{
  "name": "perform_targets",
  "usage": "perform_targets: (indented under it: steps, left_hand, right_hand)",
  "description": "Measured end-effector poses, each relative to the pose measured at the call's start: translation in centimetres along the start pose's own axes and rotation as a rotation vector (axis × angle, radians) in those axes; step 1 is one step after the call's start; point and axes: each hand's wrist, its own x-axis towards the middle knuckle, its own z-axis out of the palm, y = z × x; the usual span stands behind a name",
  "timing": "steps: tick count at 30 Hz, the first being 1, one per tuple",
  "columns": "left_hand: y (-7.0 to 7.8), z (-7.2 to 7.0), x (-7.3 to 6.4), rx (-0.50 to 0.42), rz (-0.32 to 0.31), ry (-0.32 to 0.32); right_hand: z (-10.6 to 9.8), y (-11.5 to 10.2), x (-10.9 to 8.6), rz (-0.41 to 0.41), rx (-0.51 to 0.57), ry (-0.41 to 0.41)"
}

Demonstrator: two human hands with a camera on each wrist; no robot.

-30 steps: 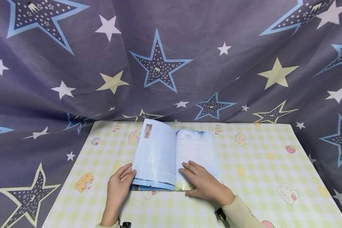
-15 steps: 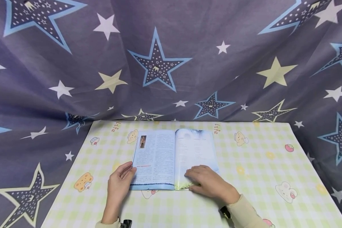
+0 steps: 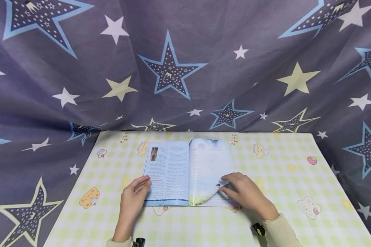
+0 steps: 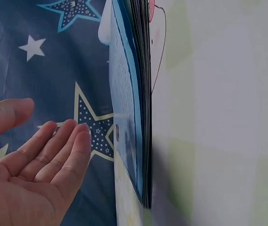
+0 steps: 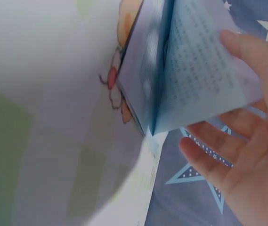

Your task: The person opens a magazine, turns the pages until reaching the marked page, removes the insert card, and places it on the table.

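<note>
An open magazine (image 3: 170, 190) lies on the table with text on its left page and a pale blue picture page (image 3: 208, 161) on the right. My right hand (image 3: 247, 192) pinches the lower outer corner of that right page between thumb and fingers and lifts it, so the page curls and bares the sheet beneath. The right wrist view shows the printed underside (image 5: 199, 70) of the raised page. Beside the magazine's left edge is my left hand (image 3: 134, 195), its fingers relaxed. In the left wrist view its palm (image 4: 35, 188) faces up, holding nothing.
A green and white checked tablecloth (image 3: 284, 202) with cartoon prints covers the table. Behind and at both sides hangs a dark curtain (image 3: 204, 82) patterned with stars. Black wrist straps (image 3: 259, 229) show at the cuffs.
The page that was raised at left has settled flat. My right hand moved right from the page surface to its outer corner and lifted it. The left hand shifted slightly right.
</note>
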Motion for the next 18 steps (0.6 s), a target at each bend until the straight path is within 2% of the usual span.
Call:
perform_targets:
  steps: [4, 8, 11, 14, 18]
  left_hand:
    - [0.3, 0.5, -0.1, -0.027, 0.012, -0.029]
    - [0.5, 1.5, -0.1, -0.052, 0.026, -0.059]
    - [0.8, 2.3, -0.2, -0.069, 0.042, -0.091]
    - [1.0, 3.1, -0.3, -0.086, 0.06, -0.123]
    - [1.2, 4.0, -0.4, -0.098, 0.088, -0.162]
  right_hand:
    - [0.0, 0.4, -0.1, 0.039, -0.021, 0.137]
    - [0.3, 0.1, 0.3, 0.111, -0.078, 0.22]
    - [0.5, -0.5, 0.8, 0.199, -0.083, 0.228]
    - [0.7, -1.1, 1.2, 0.258, -0.061, 0.204]
    - [1.1, -2.0, 1.8, 0.239, -0.016, 0.181]
